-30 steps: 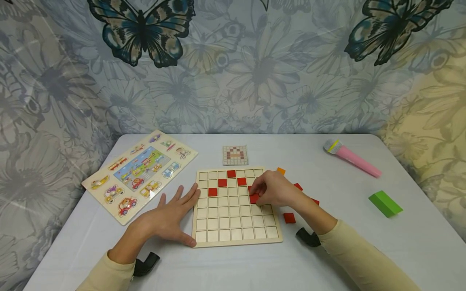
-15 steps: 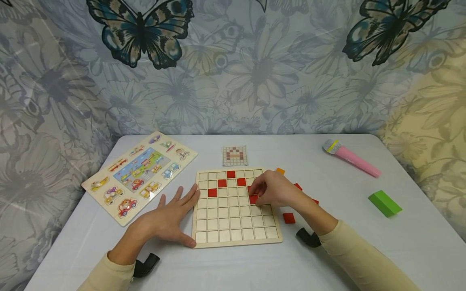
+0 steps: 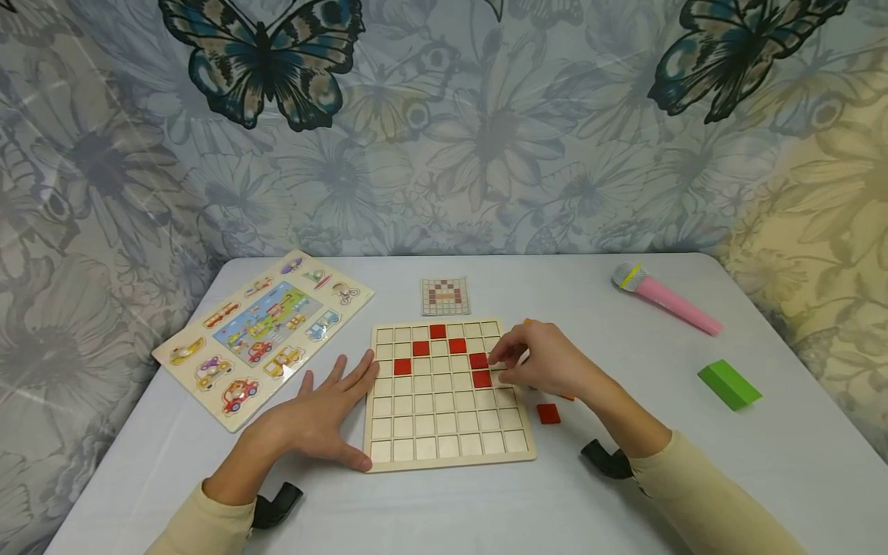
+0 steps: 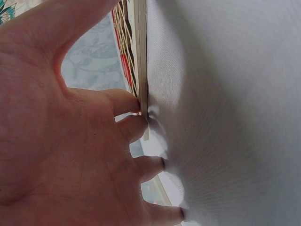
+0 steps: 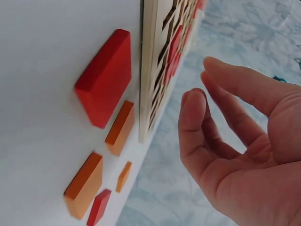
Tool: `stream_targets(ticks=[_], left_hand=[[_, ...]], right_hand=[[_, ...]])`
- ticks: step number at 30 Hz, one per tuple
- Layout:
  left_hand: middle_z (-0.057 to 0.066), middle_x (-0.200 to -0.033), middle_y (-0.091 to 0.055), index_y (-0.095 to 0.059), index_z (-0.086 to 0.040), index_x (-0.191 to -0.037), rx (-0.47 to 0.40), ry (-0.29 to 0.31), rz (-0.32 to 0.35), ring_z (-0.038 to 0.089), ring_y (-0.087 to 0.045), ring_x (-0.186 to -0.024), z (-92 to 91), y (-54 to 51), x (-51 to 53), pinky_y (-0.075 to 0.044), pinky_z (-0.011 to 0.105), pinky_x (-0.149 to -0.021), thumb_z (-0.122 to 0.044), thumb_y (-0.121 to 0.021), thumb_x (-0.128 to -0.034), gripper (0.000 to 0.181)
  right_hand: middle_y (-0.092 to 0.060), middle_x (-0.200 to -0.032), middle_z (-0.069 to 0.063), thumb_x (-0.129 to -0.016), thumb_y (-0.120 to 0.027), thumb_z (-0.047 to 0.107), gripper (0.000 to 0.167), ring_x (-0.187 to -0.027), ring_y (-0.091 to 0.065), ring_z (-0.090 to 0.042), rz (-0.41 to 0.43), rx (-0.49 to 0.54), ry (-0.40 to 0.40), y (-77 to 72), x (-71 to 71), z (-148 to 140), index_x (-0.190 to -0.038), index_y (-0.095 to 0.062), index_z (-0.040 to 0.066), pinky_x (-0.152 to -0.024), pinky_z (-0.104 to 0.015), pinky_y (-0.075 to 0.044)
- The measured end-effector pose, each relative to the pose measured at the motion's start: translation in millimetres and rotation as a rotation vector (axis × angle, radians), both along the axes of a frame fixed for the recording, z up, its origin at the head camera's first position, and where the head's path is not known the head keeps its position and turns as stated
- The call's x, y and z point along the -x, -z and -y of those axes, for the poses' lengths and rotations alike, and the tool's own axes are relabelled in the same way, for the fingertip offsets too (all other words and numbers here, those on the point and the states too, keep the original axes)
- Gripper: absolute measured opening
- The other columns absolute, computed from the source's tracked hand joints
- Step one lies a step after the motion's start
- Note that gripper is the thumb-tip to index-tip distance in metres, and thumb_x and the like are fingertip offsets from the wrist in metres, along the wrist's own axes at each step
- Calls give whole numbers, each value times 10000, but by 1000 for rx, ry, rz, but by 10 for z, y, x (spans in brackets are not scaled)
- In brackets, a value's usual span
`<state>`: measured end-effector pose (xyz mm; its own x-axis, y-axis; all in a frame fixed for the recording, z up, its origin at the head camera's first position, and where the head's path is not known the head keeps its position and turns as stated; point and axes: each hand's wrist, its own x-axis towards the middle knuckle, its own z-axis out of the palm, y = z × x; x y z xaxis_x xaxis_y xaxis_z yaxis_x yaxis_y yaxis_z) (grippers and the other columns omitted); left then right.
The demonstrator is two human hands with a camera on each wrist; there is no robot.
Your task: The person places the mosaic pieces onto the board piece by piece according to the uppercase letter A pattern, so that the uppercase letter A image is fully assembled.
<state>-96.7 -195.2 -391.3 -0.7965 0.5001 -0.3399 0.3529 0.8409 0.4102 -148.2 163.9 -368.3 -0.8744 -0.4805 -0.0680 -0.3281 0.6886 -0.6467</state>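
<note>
The left hand [image 3: 319, 420] spreads straight fingers along the left edge of the board [image 3: 449, 447], probably for steadying it. The right hand [image 3: 546, 358], fingers bent and holding nothing, is above its right edge, beside set red tiles [image 3: 482, 379]. The card [image 3: 445, 297] lies past the far edge, perhaps for easy looking.

My white table [image 3: 451, 512] carried a loose spread.
On it I had the board [image 3: 449, 445] mid-table, the card [image 3: 445, 297] behind it, the puzzle [image 3: 264, 331] left, the microphone [image 3: 669, 301] and block [image 3: 730, 385] right, with loose red tiles [image 5: 106, 77] and orange tiles [image 5: 84, 186] near the board.
</note>
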Motion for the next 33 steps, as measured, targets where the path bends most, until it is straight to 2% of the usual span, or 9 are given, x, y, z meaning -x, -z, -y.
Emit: stream_targets(ticks=[7,17,25,33], left_hand=[[94,-1771,5,-139,-80,-1679,0,0,1,521,5,-1587,5,9,12,-25,883,-1095,-620,-899,-680,1366],[77,-1774,-9,-150,-87,-1679,3,-8,-6,507,-1,-1593,-2,1,5,-29,877,-1103,-605,-911,-672,1365],[86,-1773,-18,-156,-79,-1677,-10,-9,-6,514,-7,-1591,4,-5,-1,-28,879,-1101,-605,-911,-671,1364],[82,-1773,-15,-148,-82,-1679,-4,-10,-7,517,-10,-1589,5,7,-4,-28,878,-1101,-620,-905,-670,1371]], right_hand=[[-737,-934,-25,-836,-782,13,163,-794,-641,-131,2,18,16,-3,-108,-126,-967,-806,107,-679,-261,-567],[-670,-811,43,-816,-816,16,189,-786,-624,-138,22,15,58,-31,-306,-324,-978,-794,112,-705,-258,-569],[-763,-966,8,-806,-806,3,217,-787,-658,-120,43,20,79,19,-438,-456,-992,-789,114,-664,-249,-563],[-676,-816,43,-765,-822,-17,240,-783,-596,-130,20,-21,86,74,-519,-509,-926,-784,158,-653,-232,-519]])
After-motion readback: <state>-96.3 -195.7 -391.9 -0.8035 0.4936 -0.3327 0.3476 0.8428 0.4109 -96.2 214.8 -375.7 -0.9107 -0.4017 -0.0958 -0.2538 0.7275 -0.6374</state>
